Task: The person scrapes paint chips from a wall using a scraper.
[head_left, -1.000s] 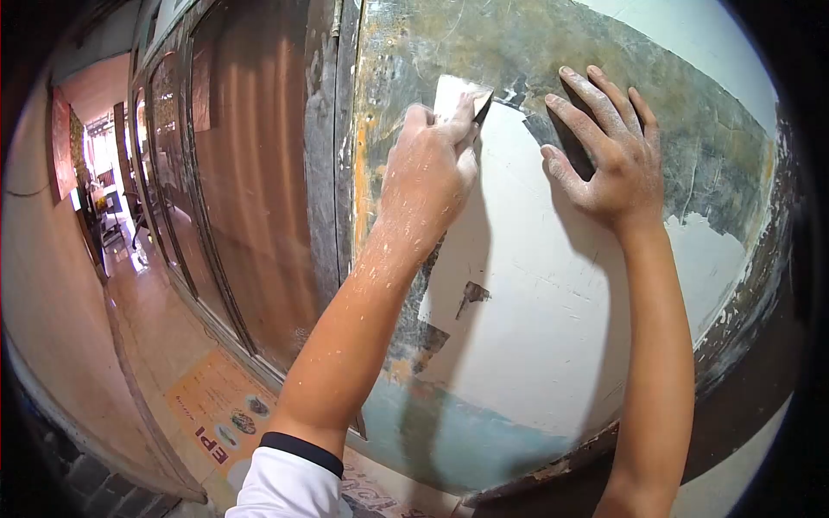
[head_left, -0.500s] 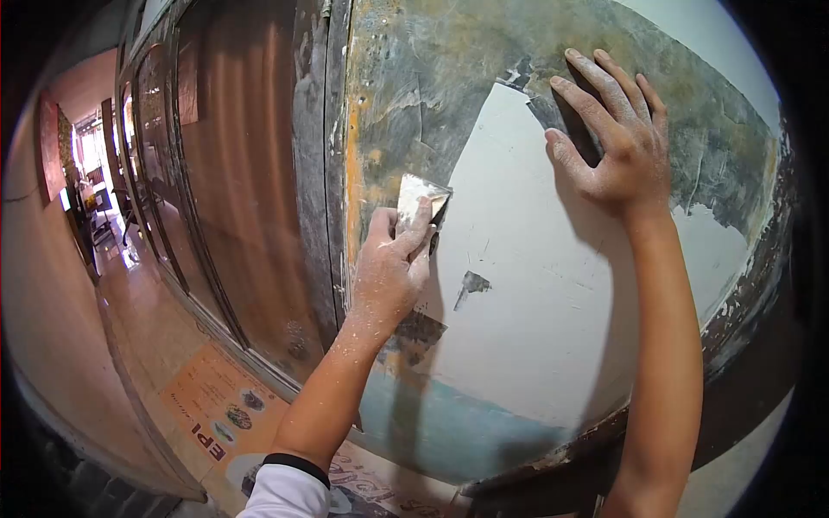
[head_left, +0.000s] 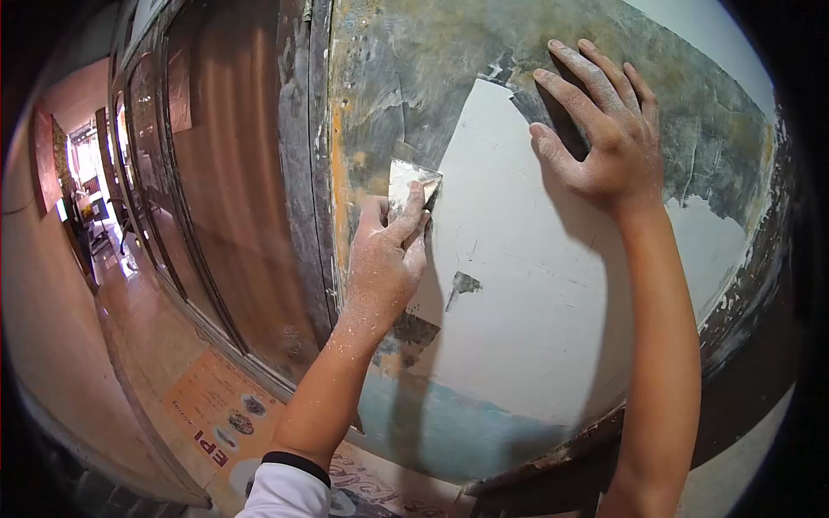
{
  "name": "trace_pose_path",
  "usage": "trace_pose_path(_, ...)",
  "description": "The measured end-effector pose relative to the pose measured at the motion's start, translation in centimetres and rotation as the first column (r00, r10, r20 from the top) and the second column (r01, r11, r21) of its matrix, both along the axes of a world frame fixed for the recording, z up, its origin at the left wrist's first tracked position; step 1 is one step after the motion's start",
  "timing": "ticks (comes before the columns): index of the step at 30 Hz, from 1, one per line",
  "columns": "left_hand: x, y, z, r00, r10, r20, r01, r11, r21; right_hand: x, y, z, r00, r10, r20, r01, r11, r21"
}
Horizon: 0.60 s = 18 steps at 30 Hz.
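My left hand (head_left: 389, 255), dusted with white powder, is closed around a putty knife (head_left: 408, 183), its blade pointing up and one finger pressed along it. The blade is against the wall panel at the left edge of a large white filler patch (head_left: 527, 233). Whether the blade touches all along its edge cannot be told. My right hand (head_left: 609, 129), also dusty, rests with fingers spread on the mottled grey-green surface (head_left: 458, 43) at the patch's upper right. Nothing is in it.
A grey spot (head_left: 465, 287) shows within the white patch, and a pale blue band (head_left: 458, 423) runs below. To the left stand a dark frame post (head_left: 302, 147) and brown glazed panels (head_left: 233, 173). An orange printed banner (head_left: 216, 401) lies on the floor.
The view has shifted slightly, so the wall appears further left. My left hand and the putty knife have moved a little upward along the patch's edge. My right hand keeps its place on the wall.
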State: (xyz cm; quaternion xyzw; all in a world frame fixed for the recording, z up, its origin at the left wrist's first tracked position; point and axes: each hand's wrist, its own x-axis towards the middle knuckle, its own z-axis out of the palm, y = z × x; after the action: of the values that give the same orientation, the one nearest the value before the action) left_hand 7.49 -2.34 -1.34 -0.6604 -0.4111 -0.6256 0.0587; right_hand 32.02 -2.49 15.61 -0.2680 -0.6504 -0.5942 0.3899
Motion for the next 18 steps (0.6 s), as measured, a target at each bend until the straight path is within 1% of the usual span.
trace_pose_path(2,0.0,0.1,0.4,0.999,-0.034,0.017,0.034,0.999,0.007,0.0,0.1,0.0,1.0,-0.006,-0.004,0.006,1.0,0.006)
trace_pose_path(3,0.2,0.1,0.8,0.997,0.068,-0.034,-0.065,0.995,0.073,0.0,0.1,-0.1,1.0,-0.006,-0.005,0.006,1.0,0.003)
trace_pose_path(6,0.4,0.3,1.7,0.999,0.044,-0.015,-0.042,0.993,0.108,0.1,0.0,0.0,1.0,0.001,0.006,-0.001,1.0,0.004)
trace_pose_path(7,0.5,0.3,2.1,0.992,0.115,-0.049,-0.108,0.986,0.126,0.1,0.0,-0.1,1.0,0.004,0.004,-0.003,1.0,-0.014)
trace_pose_path(10,0.7,0.2,3.1,0.991,0.126,-0.048,-0.12,0.986,0.118,0.1,-0.1,-0.1,1.0,0.008,-0.002,-0.008,0.999,-0.033)
trace_pose_path(11,0.9,0.1,3.5,0.996,0.082,-0.023,-0.079,0.99,0.121,0.1,0.0,-0.1,1.0,0.012,-0.002,-0.012,0.999,-0.033)
trace_pose_path(12,0.9,0.1,3.8,0.996,0.084,-0.024,-0.08,0.989,0.123,0.1,-0.1,-0.1,1.0,0.013,-0.004,-0.014,0.999,-0.031)
trace_pose_path(16,0.9,0.1,5.2,0.994,0.106,-0.038,-0.101,0.989,0.112,0.1,0.2,-0.2,1.0,-0.001,-0.01,0.001,1.0,0.003)
trace_pose_path(18,0.9,0.2,6.1,0.984,0.159,-0.084,-0.144,0.976,0.162,0.1,0.2,-0.1,1.0,0.006,-0.003,-0.006,1.0,-0.003)
